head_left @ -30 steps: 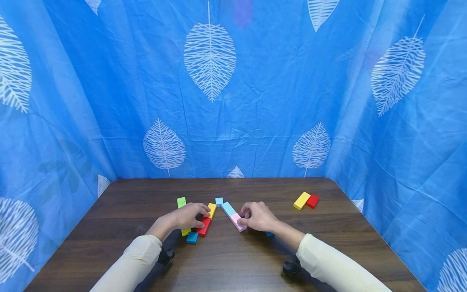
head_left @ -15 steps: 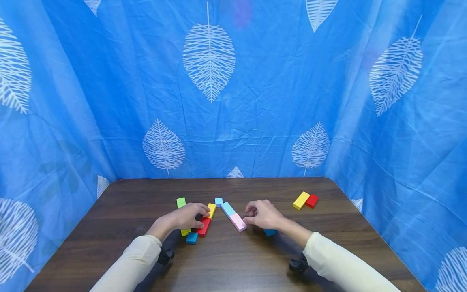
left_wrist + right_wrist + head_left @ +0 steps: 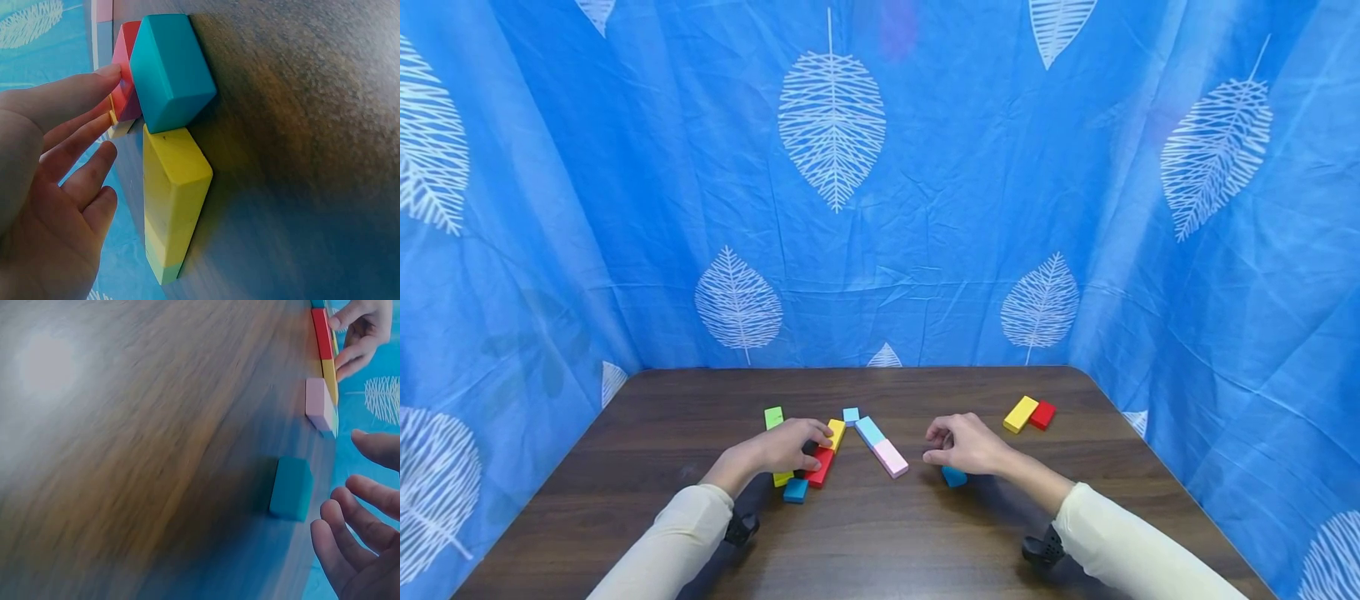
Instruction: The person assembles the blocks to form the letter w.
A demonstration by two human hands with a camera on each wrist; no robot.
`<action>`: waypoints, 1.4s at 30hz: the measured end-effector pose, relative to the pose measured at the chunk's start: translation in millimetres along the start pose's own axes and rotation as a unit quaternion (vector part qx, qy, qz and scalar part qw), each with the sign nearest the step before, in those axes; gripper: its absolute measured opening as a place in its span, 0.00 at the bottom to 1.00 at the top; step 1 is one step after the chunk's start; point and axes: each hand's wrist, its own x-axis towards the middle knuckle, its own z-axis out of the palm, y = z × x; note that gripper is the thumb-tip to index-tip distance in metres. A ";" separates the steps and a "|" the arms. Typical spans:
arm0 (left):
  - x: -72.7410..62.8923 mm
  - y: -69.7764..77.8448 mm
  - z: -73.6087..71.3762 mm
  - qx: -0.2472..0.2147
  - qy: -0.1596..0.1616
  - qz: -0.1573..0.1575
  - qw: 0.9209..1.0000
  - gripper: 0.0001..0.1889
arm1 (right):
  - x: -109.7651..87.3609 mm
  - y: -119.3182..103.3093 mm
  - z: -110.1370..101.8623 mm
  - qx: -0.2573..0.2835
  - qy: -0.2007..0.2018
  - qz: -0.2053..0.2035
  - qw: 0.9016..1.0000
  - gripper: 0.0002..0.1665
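My left hand [image 3: 781, 446] rests with thumb and fingertips on a red block [image 3: 822, 467] and the yellow block [image 3: 837, 430] at its far end. In the left wrist view, a teal block [image 3: 169, 72] stands against the red one, and a yellow block [image 3: 175, 181] meets the teal one's corner. My right hand [image 3: 967, 444] hovers with loosely bent fingers, nothing between them, above another teal block [image 3: 292, 489]. Left of it lie a pink block [image 3: 891, 458] and a light blue block [image 3: 869, 430], end to end in a slanted line.
A small light blue block [image 3: 851, 415] touches the top of the slanted line. Beyond my left hand lies a green block [image 3: 773, 417]. Farther right, a yellow block [image 3: 1021, 414] and a red block [image 3: 1042, 415] lie side by side. A blue leaf-print curtain [image 3: 880, 208] surrounds the table's far side.
My right hand has left the pink block and moved right, over the teal block. The left hand stays in place on the red and yellow blocks.
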 end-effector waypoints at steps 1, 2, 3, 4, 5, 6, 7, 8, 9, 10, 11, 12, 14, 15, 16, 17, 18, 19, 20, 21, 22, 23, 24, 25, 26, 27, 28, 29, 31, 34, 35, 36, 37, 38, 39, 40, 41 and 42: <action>-0.1 -0.2 0.2 -0.001 0.000 -0.001 1.000 0.21 | -2.0 2.2 -1.4 0.000 -0.002 -0.002 1.000 0.15; -0.2 -0.2 0.1 -0.002 0.000 -0.001 1.000 0.21 | -4.2 4.3 -2.9 0.000 -0.003 -0.004 1.000 0.15; -0.3 -0.3 0.1 -0.003 -0.001 0.000 1.000 0.21 | -6.2 6.4 -4.1 -0.001 -0.004 -0.009 1.000 0.15; -0.4 -0.3 0.0 -0.004 -0.001 0.000 1.000 0.21 | -8.0 8.6 -5.0 -0.002 -0.005 -0.015 1.000 0.16; -0.6 -0.2 -0.2 -0.005 -0.001 0.000 1.000 0.21 | -9.9 10.8 -5.7 -0.003 -0.006 -0.019 1.000 0.16; -0.7 -0.2 -0.1 -0.005 -0.002 0.001 1.000 0.21 | -12.0 12.5 -6.6 -0.002 -0.008 -0.026 1.000 0.16; -0.8 -0.3 0.1 -0.006 -0.002 0.001 1.000 0.21 | -14.0 14.3 -7.2 -0.001 -0.010 -0.032 0.999 0.15; -0.7 -0.5 0.1 -0.006 -0.001 0.002 1.000 0.21 | -15.9 15.7 -8.0 0.001 -0.013 -0.037 0.999 0.15; -0.7 -0.6 0.3 -0.006 -0.001 0.002 1.000 0.21 | -17.7 17.0 -8.5 0.003 -0.017 -0.042 0.999 0.15; -0.7 -0.7 0.6 -0.005 -0.001 0.002 1.000 0.21 | -19.4 18.5 -8.9 0.006 -0.022 -0.044 0.999 0.15; -0.6 -0.9 0.8 -0.005 -0.001 0.002 1.000 0.21 | -21.0 19.8 -9.1 0.008 -0.027 -0.045 0.999 0.15; -0.5 -0.9 1.1 -0.004 -0.001 0.002 1.000 0.21 | -22.6 20.9 -9.4 0.011 -0.033 -0.047 0.998 0.15; -0.4 -0.7 1.1 0.000 0.000 0.002 1.000 0.21 | -25.2 23.6 -9.3 0.017 -0.045 -0.047 0.998 0.16; -0.3 -0.4 1.2 0.001 0.000 0.001 1.000 0.21 | -26.6 24.9 -9.2 0.020 -0.051 -0.045 0.998 0.16; -0.1 -0.2 1.5 0.001 -0.001 0.000 1.000 0.21 | -28.0 26.4 -9.0 0.022 -0.057 -0.042 0.997 0.16; 0.0 0.2 1.5 0.002 -0.001 -0.001 1.000 0.21 | -29.4 28.0 -8.7 0.024 -0.062 -0.041 0.997 0.17; 0.0 0.6 1.6 0.003 -0.001 -0.003 1.000 0.21 | -30.8 29.4 -8.6 0.027 -0.066 -0.040 0.997 0.17; 0.2 0.8 1.7 0.003 -0.001 -0.004 1.000 0.22 | -32.0 31.0 -8.3 0.029 -0.070 -0.040 0.996 0.18; 0.3 0.9 1.8 0.003 -0.001 -0.005 1.000 0.22 | -33.2 32.6 -8.2 0.031 -0.073 -0.040 0.996 0.18; 0.3 0.9 2.0 0.003 -0.002 -0.006 1.000 0.22 | -34.2 34.3 -8.0 0.033 -0.075 -0.041 0.996 0.18; 0.1 1.0 2.0 0.004 -0.002 -0.007 1.000 0.22 | -35.0 36.0 -7.8 0.035 -0.076 -0.043 0.996 0.19; -0.2 0.9 2.0 0.004 -0.001 -0.008 1.000 0.23 | -35.5 37.6 -7.6 0.039 -0.077 -0.045 0.995 0.19; -0.6 0.6 1.9 0.005 0.000 -0.009 1.000 0.23 | -35.8 38.9 -7.6 0.043 -0.077 -0.047 0.995 0.20; -1.0 0.3 1.9 0.004 0.001 -0.010 1.000 0.23 | -36.0 40.4 -7.4 0.046 -0.077 -0.049 0.995 0.20; -1.5 0.1 1.7 0.002 0.002 -0.011 1.000 0.23 | -36.2 41.8 -7.3 0.049 -0.077 -0.050 0.995 0.21; -1.8 -0.4 1.6 0.002 0.003 -0.011 1.000 0.23 | -36.2 43.1 -7.1 0.052 -0.078 -0.050 0.994 0.21; -2.1 -0.3 1.2 0.000 0.004 -0.011 1.000 0.23 | -36.3 44.3 -7.1 0.054 -0.077 -0.049 0.994 0.21; -2.2 -0.6 1.2 0.000 0.004 -0.011 1.000 0.23 | -36.5 45.3 -6.8 0.056 -0.078 -0.048 0.994 0.21; -2.2 -0.2 0.6 -0.001 0.004 -0.010 1.000 0.23 | -36.9 47.0 -6.2 0.058 -0.076 -0.047 0.994 0.19; -1.9 0.3 0.1 -0.001 0.002 -0.008 1.000 0.23 | -37.4 47.7 -5.2 0.060 -0.072 -0.044 0.995 0.17; -1.7 0.1 0.3 -0.001 0.002 -0.008 1.000 0.23 | -37.3 47.8 -4.8 0.060 -0.071 -0.043 0.995 0.16; -1.7 0.1 0.3 -0.001 0.002 -0.007 1.000 0.23 | -37.2 47.5 -4.6 0.059 -0.069 -0.044 0.995 0.15; -1.8 0.2 0.3 -0.002 0.002 -0.008 1.000 0.23 | -36.9 47.0 -4.3 0.058 -0.068 -0.044 0.995 0.15; -1.6 -0.4 0.7 -0.001 0.002 -0.008 1.000 0.22 | -36.4 46.3 -4.1 0.057 -0.066 -0.045 0.995 0.15; -1.8 -0.3 0.8 -0.001 0.002 -0.009 1.000 0.22 | -35.8 45.5 -3.9 0.055 -0.064 -0.045 0.995 0.15; -2.1 -0.3 0.8 -0.001 0.003 -0.010 1.000 0.22 | -35.1 44.6 -3.7 0.053 -0.063 -0.045 0.996 0.15; -2.1 -0.6 1.0 -0.001 0.003 -0.011 1.000 0.22 | -34.4 43.6 -3.4 0.053 -0.061 -0.046 0.996 0.16; -2.3 -0.6 1.2 -0.002 0.003 -0.011 1.000 0.22 | -33.9 42.3 -3.1 0.053 -0.060 -0.046 0.996 0.16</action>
